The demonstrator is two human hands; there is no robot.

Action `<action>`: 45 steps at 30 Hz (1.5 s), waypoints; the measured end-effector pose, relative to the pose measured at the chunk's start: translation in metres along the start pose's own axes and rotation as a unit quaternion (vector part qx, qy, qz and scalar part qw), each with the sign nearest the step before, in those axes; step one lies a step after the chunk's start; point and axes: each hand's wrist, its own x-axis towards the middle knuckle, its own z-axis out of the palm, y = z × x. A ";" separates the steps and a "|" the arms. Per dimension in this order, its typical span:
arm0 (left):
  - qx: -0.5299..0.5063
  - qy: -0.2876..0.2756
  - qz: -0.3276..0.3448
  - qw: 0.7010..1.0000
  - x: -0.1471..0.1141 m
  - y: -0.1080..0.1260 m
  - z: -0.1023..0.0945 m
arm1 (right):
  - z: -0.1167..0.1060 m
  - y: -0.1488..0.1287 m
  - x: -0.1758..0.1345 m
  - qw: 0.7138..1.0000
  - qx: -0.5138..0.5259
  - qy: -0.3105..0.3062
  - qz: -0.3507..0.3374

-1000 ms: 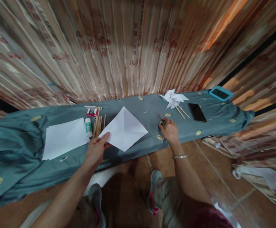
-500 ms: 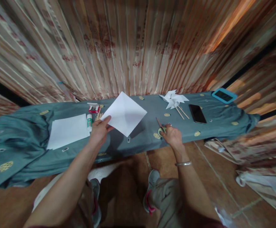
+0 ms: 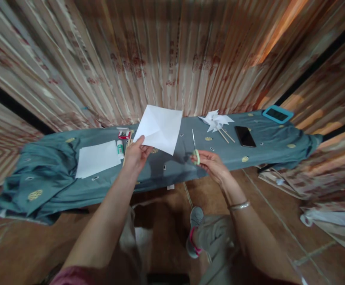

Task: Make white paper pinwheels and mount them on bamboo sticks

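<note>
Pinched at its lower left corner, a creased white sheet of paper (image 3: 159, 128) is held up over the cloth by my left hand (image 3: 136, 152). My right hand (image 3: 212, 163) grips a pair of scissors (image 3: 196, 155) by its pale green handles, the blades pointing up and away from me. A gap separates the scissors from the paper's right edge. Beyond my right hand lie white paper pinwheels (image 3: 215, 120) on wooden sticks (image 3: 224, 135). Close to my left hand stand a glue stick (image 3: 120, 149) and a small red box (image 3: 124, 133).
A stack of white paper (image 3: 98, 158) lies at the left on the teal cloth (image 3: 172, 174) covering the narrow table. To the right are a black phone (image 3: 245, 136) and a blue-framed device (image 3: 277, 114). Pleated curtains (image 3: 160, 59) hang right behind the table.
My right hand has lifted the scissors off the cloth, blades now upward. The paper in my left hand has turned and tilted. The view has shifted slightly.
</note>
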 end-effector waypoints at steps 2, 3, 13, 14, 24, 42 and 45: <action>-0.004 0.020 0.008 1.000 0.000 0.006 -0.012 | 0.019 -0.004 -0.007 0.992 0.114 -0.050 0.039; -0.008 0.032 0.011 0.999 0.001 0.009 -0.020 | 0.028 -0.004 -0.012 0.987 0.136 -0.069 0.059; -0.020 0.052 0.017 0.998 0.030 0.029 -0.072 | 0.094 0.045 -0.029 0.976 0.146 -0.117 0.113; -0.016 0.049 0.016 0.999 0.031 0.029 -0.074 | 0.099 0.046 -0.026 0.975 0.144 -0.126 0.112; -0.008 0.073 0.068 0.995 0.038 0.045 -0.085 | 0.121 0.046 -0.023 0.967 0.080 -0.238 0.051; 0.006 0.055 0.038 0.998 0.032 0.029 -0.078 | 0.124 0.054 -0.019 0.955 0.079 -0.285 0.018; 0.006 0.051 0.036 0.998 0.032 0.029 -0.077 | 0.125 0.054 -0.018 0.957 0.070 -0.282 0.011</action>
